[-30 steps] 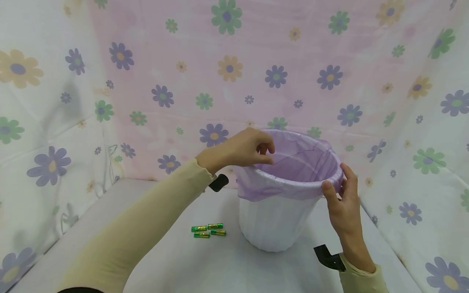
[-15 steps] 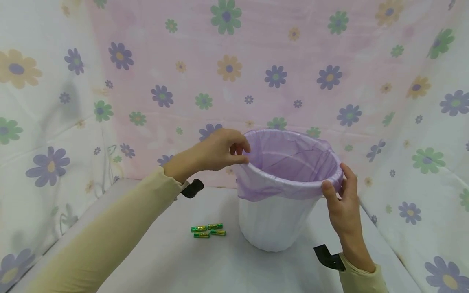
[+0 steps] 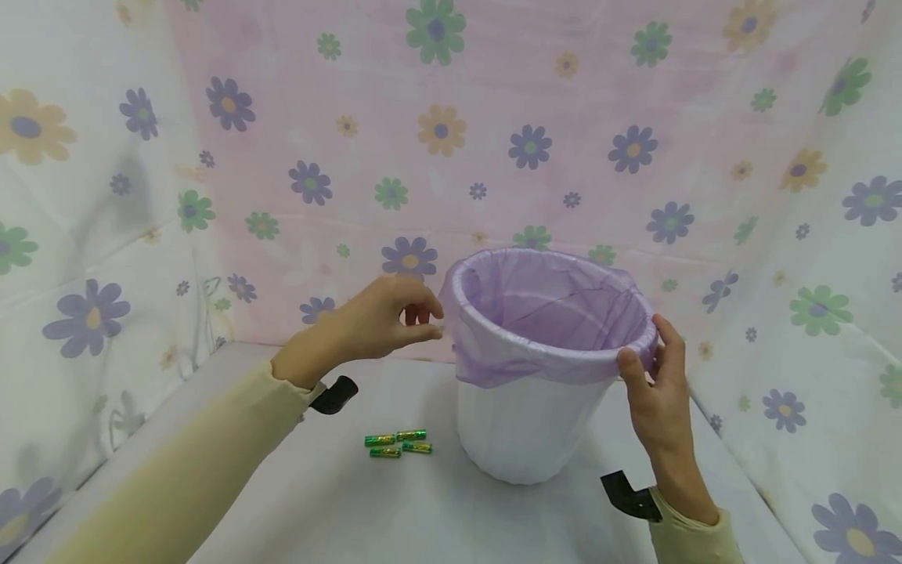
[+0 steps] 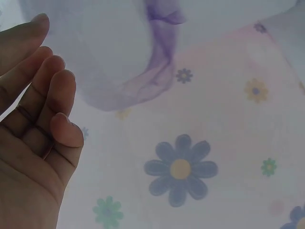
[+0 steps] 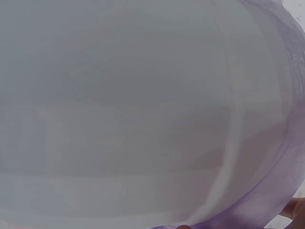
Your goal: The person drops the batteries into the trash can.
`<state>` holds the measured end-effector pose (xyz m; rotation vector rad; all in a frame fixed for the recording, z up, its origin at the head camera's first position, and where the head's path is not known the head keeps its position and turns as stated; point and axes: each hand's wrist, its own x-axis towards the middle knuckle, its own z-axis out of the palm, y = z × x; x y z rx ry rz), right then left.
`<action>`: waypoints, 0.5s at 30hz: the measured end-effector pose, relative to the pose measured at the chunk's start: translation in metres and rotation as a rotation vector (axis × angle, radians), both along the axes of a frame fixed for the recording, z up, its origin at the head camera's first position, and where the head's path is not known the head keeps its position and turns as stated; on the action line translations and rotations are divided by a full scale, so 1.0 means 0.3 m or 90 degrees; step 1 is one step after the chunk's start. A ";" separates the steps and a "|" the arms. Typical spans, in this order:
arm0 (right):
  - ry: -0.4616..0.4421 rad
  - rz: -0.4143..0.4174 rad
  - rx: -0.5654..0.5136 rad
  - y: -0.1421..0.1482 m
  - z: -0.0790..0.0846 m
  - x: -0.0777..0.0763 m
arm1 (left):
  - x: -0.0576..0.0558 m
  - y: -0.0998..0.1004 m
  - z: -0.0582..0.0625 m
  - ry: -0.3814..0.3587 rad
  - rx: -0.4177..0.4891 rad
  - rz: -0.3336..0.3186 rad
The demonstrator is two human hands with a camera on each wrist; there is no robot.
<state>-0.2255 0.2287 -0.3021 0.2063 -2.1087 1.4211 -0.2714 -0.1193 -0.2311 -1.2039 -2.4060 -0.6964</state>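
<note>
A white wastebasket (image 3: 517,431) stands on the table, lined with a thin purple trash bag (image 3: 493,360) folded outward over its rim. My right hand (image 3: 662,399) grips the lined rim at the right, thumb in front and fingers round the side. Just left of the rim, my left hand (image 3: 373,321) hovers with loosely bent fingers and a gap between thumb and fingertips. The left wrist view shows that hand (image 4: 38,138) holding nothing, the bag's hanging edge (image 4: 159,67) beyond it. The basket's pale wall (image 5: 119,105) fills most of the right wrist view.
Several green and gold batteries (image 3: 380,440) lie on the white tabletop (image 3: 317,501) left of the wastebasket. Flower-patterned cloth (image 3: 437,188) hangs behind and on both sides.
My left hand has moved from over the wastebasket's opening leftward and down, past the rim and off it. My right hand keeps its hold on the rim.
</note>
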 end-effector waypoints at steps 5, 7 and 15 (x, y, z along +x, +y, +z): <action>0.000 -0.002 -0.001 0.000 -0.001 0.000 | 0.007 -0.028 -0.069 -0.029 0.008 0.007; 0.000 0.002 -0.002 0.000 -0.001 0.000 | 0.006 -0.039 -0.100 -0.044 0.010 0.016; 0.005 0.016 0.000 0.001 -0.003 0.000 | 0.005 -0.072 -0.233 -0.106 -0.010 0.051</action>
